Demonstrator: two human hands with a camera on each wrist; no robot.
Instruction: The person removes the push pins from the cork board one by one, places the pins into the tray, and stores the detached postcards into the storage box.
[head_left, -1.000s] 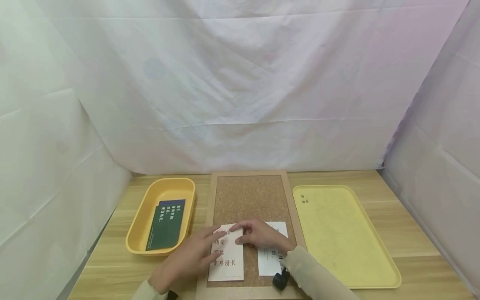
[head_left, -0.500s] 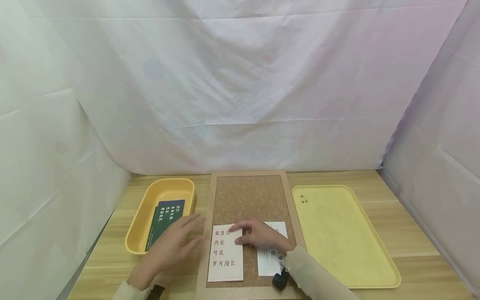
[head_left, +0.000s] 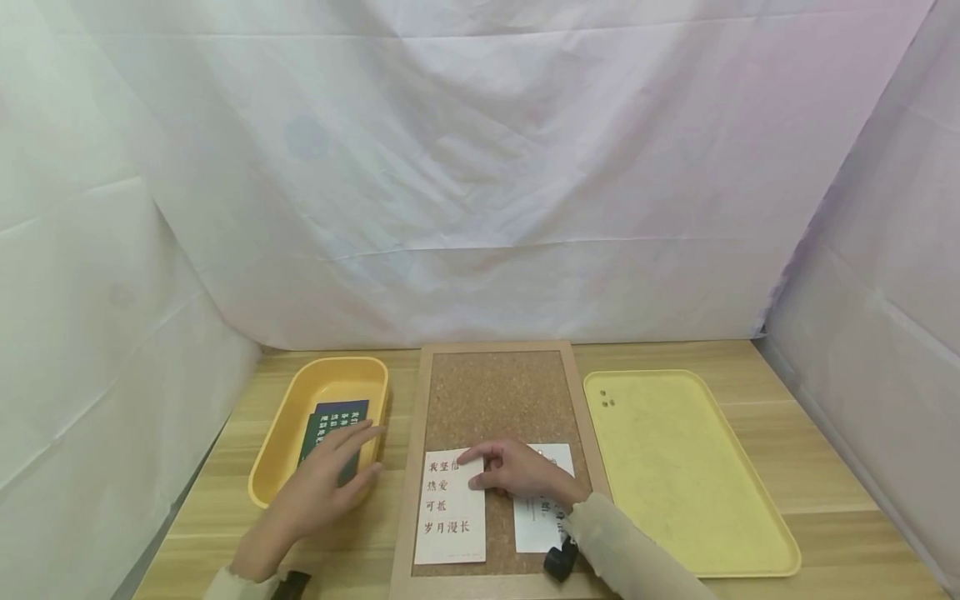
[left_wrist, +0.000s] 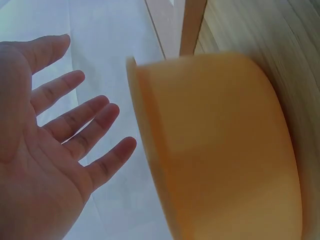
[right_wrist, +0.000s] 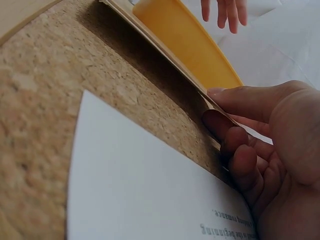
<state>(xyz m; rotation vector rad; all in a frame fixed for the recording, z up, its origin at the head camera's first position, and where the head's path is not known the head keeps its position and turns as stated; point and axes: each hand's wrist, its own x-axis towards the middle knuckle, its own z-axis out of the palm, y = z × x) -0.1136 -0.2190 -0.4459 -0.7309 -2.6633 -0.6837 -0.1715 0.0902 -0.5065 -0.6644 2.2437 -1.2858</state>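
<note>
My right hand (head_left: 517, 468) holds a white card with red Chinese characters (head_left: 453, 527) by its right side. In the right wrist view, the thumb lies above this card and the curled fingers sit below it, with a dark gap over the cork board (head_left: 495, 392). Under the right wrist lies a second white card with dark print (head_left: 536, 525), partly hidden. My left hand (head_left: 318, 483), fingers spread and holding nothing, hovers over the near right side of the orange-yellow basin (head_left: 262, 467). Partly covered by that hand, dark green and blue cards (head_left: 315, 437) lie in the basin.
A pale yellow tray (head_left: 697, 475) stands right of the board, with three tiny items (head_left: 606, 398) near its far left corner. The board's wooden frame (head_left: 585, 408) separates it from the tray. White cloth (head_left: 480, 167) encloses the wooden table (head_left: 802, 467) behind and at both sides.
My left hand has moved left, away from the red-lettered card to over the basin. The right hand has stayed in place on the card.
</note>
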